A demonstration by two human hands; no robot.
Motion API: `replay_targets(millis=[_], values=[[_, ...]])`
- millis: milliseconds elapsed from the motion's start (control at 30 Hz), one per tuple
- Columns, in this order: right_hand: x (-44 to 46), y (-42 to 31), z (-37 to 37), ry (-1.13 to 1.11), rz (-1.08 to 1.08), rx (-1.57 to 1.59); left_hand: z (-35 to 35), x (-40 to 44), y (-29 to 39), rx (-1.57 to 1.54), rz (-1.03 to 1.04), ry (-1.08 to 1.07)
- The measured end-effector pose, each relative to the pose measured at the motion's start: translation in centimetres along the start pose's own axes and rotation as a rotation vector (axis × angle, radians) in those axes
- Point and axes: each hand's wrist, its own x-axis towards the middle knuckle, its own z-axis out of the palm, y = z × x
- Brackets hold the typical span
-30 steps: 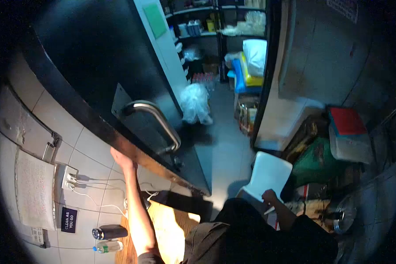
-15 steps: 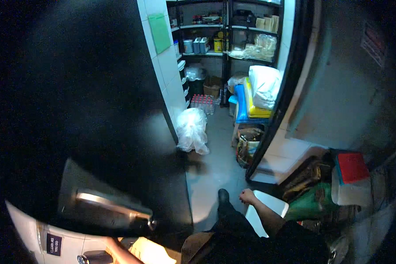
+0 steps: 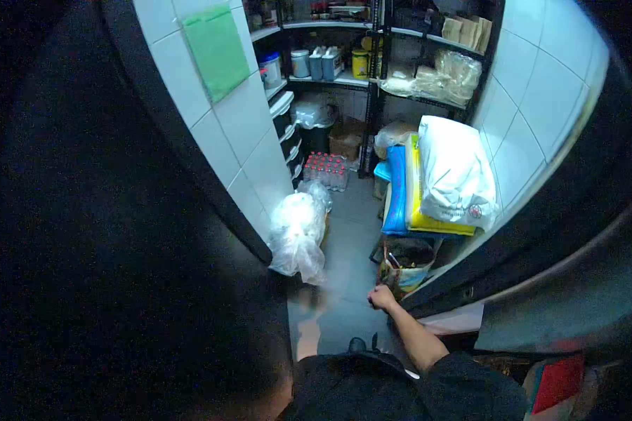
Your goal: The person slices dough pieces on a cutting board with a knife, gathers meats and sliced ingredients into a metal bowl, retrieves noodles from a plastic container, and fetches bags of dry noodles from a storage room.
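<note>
My right hand (image 3: 381, 297) is held out in front of my body, its fingers curled closed, and nothing shows in it. Just beyond it on the floor stands an open patterned bag (image 3: 405, 270) with things inside; whether the hand touches it I cannot tell. My left forearm (image 3: 282, 396) is partly visible at the bottom edge beside the dark door. A blurred skin-toned patch lies farther forward, and the left fingers cannot be made out. Ahead on the left sits a clear plastic-wrapped bundle (image 3: 298, 235) on the floor.
A dark door (image 3: 154, 281) fills the left; a door frame (image 3: 541, 210) bounds the right. Stacked sacks (image 3: 456, 172) stand on the right. A pack of red-capped bottles (image 3: 325, 170) lies farther back. Shelves (image 3: 330, 82) with tubs and packets line the back. A green sheet (image 3: 216, 52) hangs on the left wall.
My view has moved forward into the doorway, so the shelves and sacks look nearer. The door handle and white container have left view. My right hand stays curled, now near the patterned bag.
</note>
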Motion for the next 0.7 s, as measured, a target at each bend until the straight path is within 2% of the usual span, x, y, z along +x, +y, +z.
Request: replay_targets(millis=[67,100,133,167,200,333,367,400,467,500,533,567,600,633,667,700], values=[[5.7,-0.2,-1.0,-0.110,0.092,0.204,1.7,0.5,1.3,0.035,-0.034,-0.035],[9.0,-0.2,-1.3,-0.118,0.046,0.173,2.5,1.0,2.4,0.049,-0.042,-0.048],[8.5,-7.5,-5.8,-0.161,0.265,0.367,3.3,1.5,3.8,0.060,-0.044,-0.063],[10.2,-10.3,-8.1,-0.171,0.186,0.252,4.3,2.5,5.7,0.074,-0.036,-0.074],[12.8,-10.6,-8.5,-0.173,0.180,0.298,5.3,3.5,7.7,0.089,-0.021,-0.088],[22.0,-13.8,-13.5,-0.103,0.234,0.443,11.9,8.0,22.8,0.135,0.130,-0.143],[24.3,-13.7,-14.9,-0.056,0.254,0.503,14.5,7.2,28.1,0.214,0.241,-0.085],[26.5,-13.6,-16.4,-0.007,0.278,0.565,16.8,8.5,32.4,0.183,0.301,-0.111],[29.3,-12.7,-20.0,0.077,0.299,0.657,21.1,10.4,41.7,0.402,0.539,-0.219],[30.3,-12.4,-22.0,0.115,0.301,0.690,23.9,16.5,44.5,0.577,0.860,-0.143],[31.2,-11.8,-23.8,0.182,0.306,0.677,26.9,14.6,49.5,0.456,0.843,-0.160],[31.8,-11.1,-25.2,0.248,0.311,0.670,29.9,12.0,55.9,0.702,0.853,-0.086],[32.2,-10.3,-26.6,0.315,0.328,0.656,32.8,11.8,60.5,0.660,0.965,-0.178],[32.3,-9.5,-27.6,0.379,0.351,0.643,35.9,10.1,64.8,0.628,1.023,-0.160],[32.2,-8.9,-28.3,0.393,0.361,0.658,38.6,8.6,69.1,0.632,1.144,-0.292],[32.6,-8.4,-29.0,0.434,0.392,0.665,42.1,8.7,72.8,0.619,1.207,-0.327]])
